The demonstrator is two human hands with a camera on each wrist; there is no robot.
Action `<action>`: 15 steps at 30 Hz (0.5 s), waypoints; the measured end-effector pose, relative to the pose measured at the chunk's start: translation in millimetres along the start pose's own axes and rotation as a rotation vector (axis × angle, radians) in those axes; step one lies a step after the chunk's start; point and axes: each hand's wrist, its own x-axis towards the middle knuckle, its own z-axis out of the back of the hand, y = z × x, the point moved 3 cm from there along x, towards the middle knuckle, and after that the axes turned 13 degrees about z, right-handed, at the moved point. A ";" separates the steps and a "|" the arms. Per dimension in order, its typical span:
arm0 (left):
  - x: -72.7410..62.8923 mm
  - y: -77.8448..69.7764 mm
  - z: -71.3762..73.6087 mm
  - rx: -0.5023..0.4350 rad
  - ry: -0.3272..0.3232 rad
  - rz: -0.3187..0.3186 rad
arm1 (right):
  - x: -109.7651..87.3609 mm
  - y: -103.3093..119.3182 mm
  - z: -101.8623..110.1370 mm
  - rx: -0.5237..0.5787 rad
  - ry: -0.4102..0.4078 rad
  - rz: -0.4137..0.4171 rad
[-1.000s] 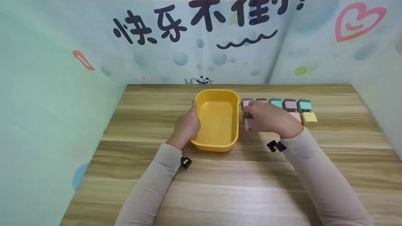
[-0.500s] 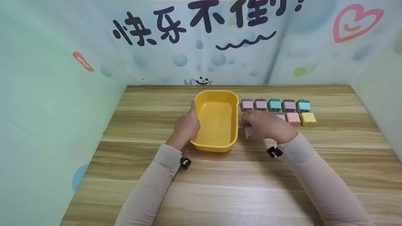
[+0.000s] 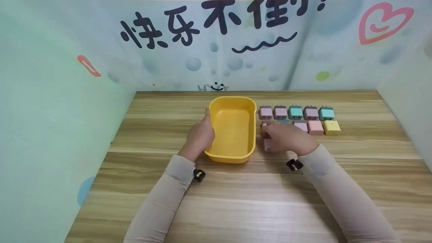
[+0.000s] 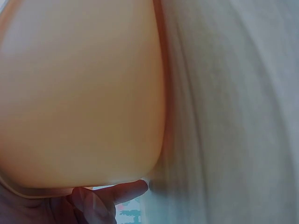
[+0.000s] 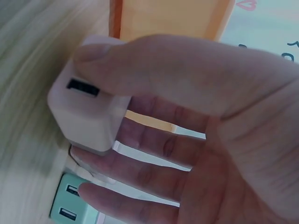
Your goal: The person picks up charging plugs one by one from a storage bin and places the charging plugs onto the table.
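A yellow plastic basin [image 3: 233, 157] stands on the table. At its left side my left hand [image 3: 198, 136] holds the wall, thumb along the rim; in the left wrist view a finger [image 4: 126, 191] lies against the basin's wall [image 4: 88, 102]. To the basin's right, my right hand [image 3: 288, 136] pinches a pale pink USB charger [image 5: 86, 112], its port facing the camera, between thumb and fingers. That charger [image 3: 267, 145] shows at the hand's left edge in the head view. A green charger [image 5: 70, 200] with two ports lies just beyond the fingertips.
A back row of chargers runs rightward from the basin, from a pink one [image 3: 265, 113] to a turquoise one [image 3: 326, 113]. The row before it, partly under my hand, includes a pink [image 3: 315, 128] and a yellow charger [image 3: 332, 128]. A printed curtain [image 3: 175, 71] borders the table's back.
My right hand has moved toward me with the pale pink charger, uncovering the back row and part of the row in front. The left hand and basin have stayed put.
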 end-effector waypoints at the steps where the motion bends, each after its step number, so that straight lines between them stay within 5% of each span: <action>1: 0.0 -0.2 -0.2 -0.004 0.002 0.001 | -0.2 -0.8 -0.2 0.006 0.003 -0.009; 15: -2.1 0.1 -0.5 -0.037 0.030 0.044 | 0.7 -3.1 -3.6 -0.002 0.026 -0.043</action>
